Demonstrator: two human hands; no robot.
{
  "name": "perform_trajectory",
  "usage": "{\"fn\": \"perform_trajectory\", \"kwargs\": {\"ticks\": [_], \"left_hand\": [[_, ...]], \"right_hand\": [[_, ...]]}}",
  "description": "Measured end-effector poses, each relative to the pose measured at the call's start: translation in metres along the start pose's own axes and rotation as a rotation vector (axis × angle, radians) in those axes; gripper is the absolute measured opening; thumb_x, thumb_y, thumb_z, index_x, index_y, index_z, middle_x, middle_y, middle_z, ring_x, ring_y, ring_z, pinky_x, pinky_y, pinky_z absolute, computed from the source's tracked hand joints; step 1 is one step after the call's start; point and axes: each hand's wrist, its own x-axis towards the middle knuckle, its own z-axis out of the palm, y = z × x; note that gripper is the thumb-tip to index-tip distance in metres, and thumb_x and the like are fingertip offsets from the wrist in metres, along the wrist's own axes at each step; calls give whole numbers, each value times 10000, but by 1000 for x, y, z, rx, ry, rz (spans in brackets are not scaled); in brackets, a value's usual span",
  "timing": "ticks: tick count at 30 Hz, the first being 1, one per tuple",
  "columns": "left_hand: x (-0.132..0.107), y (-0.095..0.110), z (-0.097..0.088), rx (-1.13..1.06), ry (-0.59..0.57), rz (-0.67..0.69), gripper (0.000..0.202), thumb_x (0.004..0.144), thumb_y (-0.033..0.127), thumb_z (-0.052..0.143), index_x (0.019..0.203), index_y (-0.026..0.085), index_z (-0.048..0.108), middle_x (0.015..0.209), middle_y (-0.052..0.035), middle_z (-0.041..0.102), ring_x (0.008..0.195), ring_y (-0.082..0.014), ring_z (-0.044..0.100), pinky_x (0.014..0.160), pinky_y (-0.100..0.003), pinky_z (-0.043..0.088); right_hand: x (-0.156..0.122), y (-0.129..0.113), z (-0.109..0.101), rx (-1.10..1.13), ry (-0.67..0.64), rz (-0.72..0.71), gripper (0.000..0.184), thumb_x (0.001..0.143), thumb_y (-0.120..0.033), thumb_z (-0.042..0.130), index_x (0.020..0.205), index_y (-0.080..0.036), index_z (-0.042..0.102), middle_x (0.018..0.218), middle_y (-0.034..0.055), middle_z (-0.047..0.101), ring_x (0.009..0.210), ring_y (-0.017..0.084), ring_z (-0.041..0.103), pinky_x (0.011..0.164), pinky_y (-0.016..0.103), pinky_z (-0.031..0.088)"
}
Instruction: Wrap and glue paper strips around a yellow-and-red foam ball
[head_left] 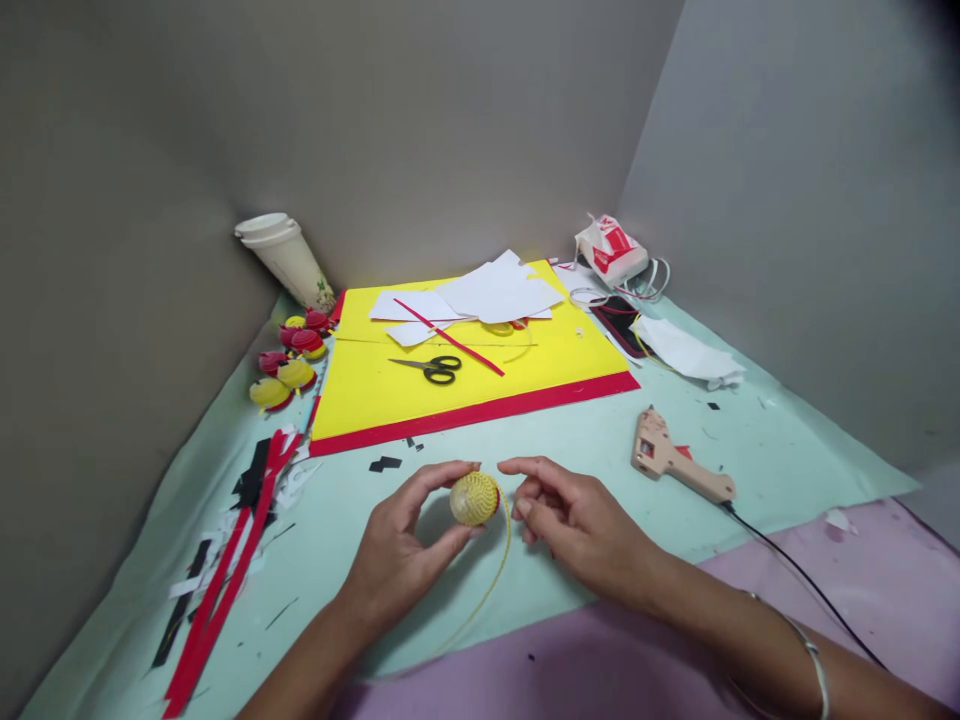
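My left hand [401,545] grips a small yellow cord-wound dome [472,499] between thumb and fingers. A pale spot shows on its left side and a bit of red at its right edge. From the dome a loose yellow cord [498,575] curves down towards the table's front. Just right of it is my right hand [562,510], with the index finger stretched out and the other fingers bent. Nothing shows between its fingers, and it looks apart from the dome.
A tan glue gun [682,460] with a black cable lies right. Black scissors [439,371] and white papers [499,290] rest on a yellow board [360,390]. Red strips [232,590], several red and yellow pieces [296,375] and a leaning cup [289,262] are left.
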Motion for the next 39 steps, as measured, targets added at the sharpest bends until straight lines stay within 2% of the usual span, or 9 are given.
{"fn": "perform_trajectory", "kwargs": {"ticks": [6, 9, 11, 14, 18, 25, 34, 39], "left_hand": [[0, 2, 0, 1, 17, -11, 426, 791, 236, 720, 1197, 266, 596, 1224, -77, 670, 1143, -259, 628, 1019, -440, 479], [0, 2, 1, 1, 17, -8, 425, 794, 225, 715, 1198, 268, 589, 1216, -72, 670, 1133, -252, 631, 1007, -430, 484], [0, 3, 1, 0, 22, -6, 412, 792, 234, 719, 1184, 256, 593, 1201, -78, 674, 1119, -254, 636, 993, -424, 492], [0, 3, 3, -13, 38, -16, 406, 787, 256, 727, 1172, 239, 597, 1197, -94, 674, 1117, -263, 636, 989, -427, 495], [-1, 4, 6, -26, 54, -28, 404, 781, 271, 730, 1162, 237, 599, 1191, -96, 676, 1114, -267, 637, 989, -437, 495], [-1, 10, 10, -22, 74, -57, 395, 773, 271, 733, 1146, 249, 603, 1166, -67, 683, 1093, -251, 648, 971, -423, 509], [-2, 13, 13, -97, 91, -68, 391, 765, 231, 735, 1133, 231, 602, 1163, -69, 676, 1084, -231, 649, 984, -405, 517], [-3, 12, 13, -126, 92, -78, 388, 756, 223, 737, 1121, 234, 607, 1167, -61, 673, 1064, -222, 658, 983, -405, 524]], "right_hand": [[1, 12, 4, -354, 153, -321, 374, 868, -140, 556, 1234, -214, 529, 1052, 70, 618, 811, 148, 607, 733, 304, 530], [1, 19, 6, -417, 203, -469, 369, 882, -161, 565, 1239, -226, 502, 1098, 92, 613, 891, 175, 605, 751, 324, 548], [2, 23, 8, -404, 228, -512, 359, 885, -162, 565, 1231, -230, 502, 1084, 93, 614, 942, 188, 604, 725, 302, 558], [2, 27, 12, -380, 249, -526, 359, 888, -133, 539, 1232, -231, 507, 1094, 97, 620, 987, 196, 608, 704, 283, 565], [3, 30, 15, -388, 270, -533, 340, 906, -127, 505, 1228, -234, 523, 1106, 98, 643, 1017, 203, 622, 781, 322, 567], [2, 22, 19, -330, 359, -540, 230, 940, -181, 510, 1149, -206, 603, 1046, 94, 685, 997, 188, 649, 863, 336, 553], [-1, 17, 20, -232, 387, -475, 225, 939, -164, 527, 1104, -190, 677, 1011, 86, 711, 948, 172, 672, 848, 311, 551], [-1, 16, 20, -211, 393, -485, 214, 932, -157, 554, 1094, -185, 690, 1005, 82, 712, 942, 164, 671, 840, 298, 549]]}}
